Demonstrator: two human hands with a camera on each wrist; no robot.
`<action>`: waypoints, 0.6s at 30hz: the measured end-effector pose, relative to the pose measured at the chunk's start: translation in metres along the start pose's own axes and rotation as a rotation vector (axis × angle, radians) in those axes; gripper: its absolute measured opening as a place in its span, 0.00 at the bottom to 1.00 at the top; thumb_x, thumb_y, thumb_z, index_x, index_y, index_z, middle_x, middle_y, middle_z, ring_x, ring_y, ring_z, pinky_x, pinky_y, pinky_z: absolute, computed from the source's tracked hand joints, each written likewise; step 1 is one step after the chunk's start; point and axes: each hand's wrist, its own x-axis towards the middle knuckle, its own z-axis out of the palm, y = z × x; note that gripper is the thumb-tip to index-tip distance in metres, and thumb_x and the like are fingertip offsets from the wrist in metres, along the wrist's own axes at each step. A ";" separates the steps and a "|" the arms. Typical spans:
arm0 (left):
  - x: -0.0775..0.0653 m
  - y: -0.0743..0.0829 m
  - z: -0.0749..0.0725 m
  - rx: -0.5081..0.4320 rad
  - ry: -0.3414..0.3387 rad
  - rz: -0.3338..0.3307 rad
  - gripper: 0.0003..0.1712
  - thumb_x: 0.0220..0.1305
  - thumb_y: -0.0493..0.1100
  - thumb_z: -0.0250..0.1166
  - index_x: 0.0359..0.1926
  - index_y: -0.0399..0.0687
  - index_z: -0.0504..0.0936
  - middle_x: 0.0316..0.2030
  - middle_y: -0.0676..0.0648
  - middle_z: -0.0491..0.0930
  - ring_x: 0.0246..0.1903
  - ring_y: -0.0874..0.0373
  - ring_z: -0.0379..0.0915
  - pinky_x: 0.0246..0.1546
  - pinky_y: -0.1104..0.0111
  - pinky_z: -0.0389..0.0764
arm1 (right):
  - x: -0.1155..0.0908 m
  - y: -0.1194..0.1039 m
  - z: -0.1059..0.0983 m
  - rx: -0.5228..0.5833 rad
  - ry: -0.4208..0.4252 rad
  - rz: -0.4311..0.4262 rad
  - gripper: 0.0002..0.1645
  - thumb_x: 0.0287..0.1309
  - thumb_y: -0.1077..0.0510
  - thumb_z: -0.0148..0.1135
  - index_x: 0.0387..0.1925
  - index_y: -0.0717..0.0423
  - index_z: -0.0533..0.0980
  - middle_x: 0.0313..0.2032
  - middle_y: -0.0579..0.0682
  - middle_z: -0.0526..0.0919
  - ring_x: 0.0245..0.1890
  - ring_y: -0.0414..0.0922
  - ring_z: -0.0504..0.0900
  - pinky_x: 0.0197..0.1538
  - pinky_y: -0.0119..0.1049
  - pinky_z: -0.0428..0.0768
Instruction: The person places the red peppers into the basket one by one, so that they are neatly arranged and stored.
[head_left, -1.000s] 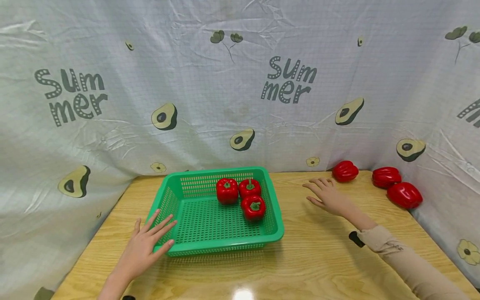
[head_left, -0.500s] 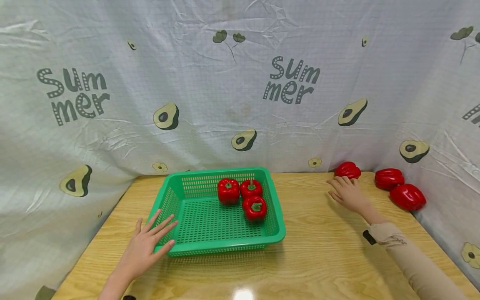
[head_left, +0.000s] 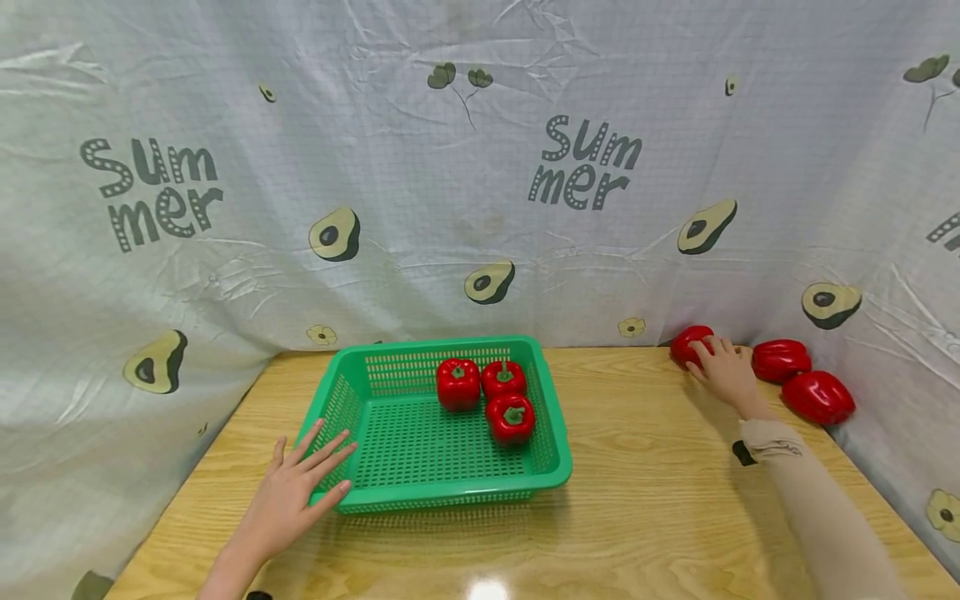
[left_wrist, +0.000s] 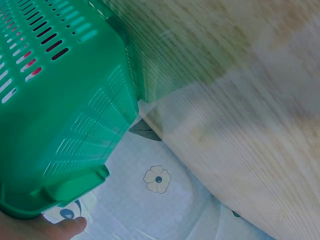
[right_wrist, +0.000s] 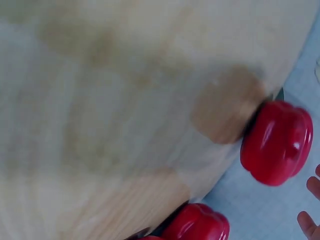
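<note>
My left hand rests at the front left corner of a green plastic basket, its fingers spread over the rim. In the left wrist view a fingertip shows just under the basket's edge. Several peppers are about: three red bell peppers with green stems, such as this front pepper, sit in the basket's right half. At the table's back right, my right hand hovers beside a red bell pepper, partly covering it. The right wrist view shows fingertips apart from that pepper.
Two more red bell peppers, one behind and one in front, lie right of my right hand by the side curtain. A printed curtain closes off the back. Bare wooden table lies between basket and right arm.
My right hand has moved right and a little back, from beside the basket to the leftmost loose pepper. My left hand has stayed on the basket.
</note>
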 end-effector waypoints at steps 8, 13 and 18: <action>-0.001 0.001 0.000 -0.005 -0.014 -0.008 0.27 0.58 0.54 0.58 0.60 0.61 0.68 0.62 0.51 0.66 0.69 0.51 0.42 0.61 0.38 0.41 | 0.013 0.013 -0.010 0.004 -0.113 0.136 0.22 0.55 0.58 0.55 0.47 0.68 0.64 0.45 0.72 0.65 0.46 0.68 0.63 0.41 0.66 0.62; -0.001 0.001 -0.001 0.001 -0.018 -0.010 0.27 0.57 0.54 0.58 0.59 0.60 0.69 0.61 0.50 0.67 0.68 0.49 0.45 0.59 0.37 0.45 | 0.021 0.017 -0.007 0.025 -0.172 0.193 0.25 0.57 0.56 0.52 0.51 0.68 0.61 0.50 0.72 0.62 0.49 0.70 0.60 0.43 0.69 0.60; -0.001 -0.001 -0.001 0.008 -0.005 0.000 0.27 0.57 0.53 0.59 0.59 0.59 0.70 0.60 0.49 0.68 0.67 0.48 0.46 0.59 0.37 0.44 | 0.023 0.013 -0.003 0.076 -0.242 0.269 0.26 0.60 0.55 0.48 0.55 0.65 0.58 0.54 0.74 0.56 0.54 0.72 0.53 0.47 0.73 0.53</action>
